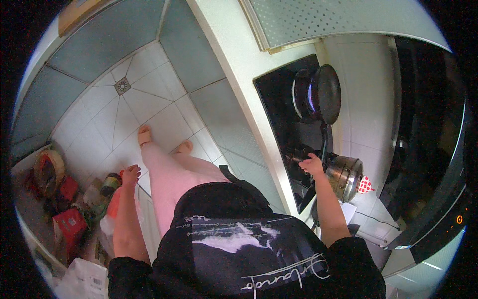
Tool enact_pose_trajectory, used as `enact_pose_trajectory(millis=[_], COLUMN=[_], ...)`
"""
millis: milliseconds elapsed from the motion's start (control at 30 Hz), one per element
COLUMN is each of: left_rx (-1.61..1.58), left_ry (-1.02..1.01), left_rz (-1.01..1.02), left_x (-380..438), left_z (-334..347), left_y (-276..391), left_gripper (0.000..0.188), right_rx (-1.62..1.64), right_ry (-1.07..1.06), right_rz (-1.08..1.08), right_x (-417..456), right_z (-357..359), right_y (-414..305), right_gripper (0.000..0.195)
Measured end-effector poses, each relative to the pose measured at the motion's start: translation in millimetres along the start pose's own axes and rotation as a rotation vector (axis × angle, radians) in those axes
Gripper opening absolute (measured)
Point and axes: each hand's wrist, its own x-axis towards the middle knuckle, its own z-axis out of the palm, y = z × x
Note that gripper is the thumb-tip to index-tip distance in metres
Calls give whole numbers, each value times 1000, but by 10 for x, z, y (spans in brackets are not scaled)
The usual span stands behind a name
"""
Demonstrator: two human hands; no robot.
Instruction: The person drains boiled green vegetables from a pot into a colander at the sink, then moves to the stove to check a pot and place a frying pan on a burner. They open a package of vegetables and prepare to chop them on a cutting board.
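Note:
My left hand (pixel 131 175) hangs over the floor side, fingers partly curled, beside a red plastic bag (pixel 116 202); whether it touches or holds part of the bag is unclear. Over the black glass cooktop (pixel 272 88), my right hand (pixel 311 165) has its fingers apart and nothing visible in them. Right beside that hand stands a lidded stainless steel pot (pixel 344 178). A dark frying pan (pixel 328 94) is tilted nearly on edge against the dark round pan (pixel 303 93) at the cooktop's far end. Its handle extends towards my right hand.
A red-dotted cloth (pixel 366 184) lies beside the pot. Under the dark range hood (pixel 429 123) runs a thin cable (pixel 377 219). Baskets, bags and a red box (pixel 70 224) crowd the lower left. A drain (pixel 122 86) sits in the tiled floor; a wall cabinet (pixel 317 18) overhangs the counter.

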Motion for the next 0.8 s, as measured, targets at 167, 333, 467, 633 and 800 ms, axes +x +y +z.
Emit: enact_pose_trajectory(millis=[167, 333, 467, 633, 800], left_rx=[70, -144, 3, 137, 81], left_ry=[13, -236, -157, 15, -157], left_rz=[-21, -128, -85, -33, -39], left_x=[-10, 140, 139, 58, 215], left_z=[35, -192, -122, 42, -77], left_y=[-54, -190, -200, -184, -276], left_gripper=[25, 33, 35, 32, 36], right_rx=[-32, -106, -118, -171, -252], right_ry=[31, 55, 74, 120, 157], right_rz=[3, -18, -116, -132, -133], right_x=[-12, -26, 70, -22, -123], right_z=[49, 81, 122, 76, 75], right_y=[44, 98, 230, -39, -222], right_gripper=[72, 73, 74, 71, 69])
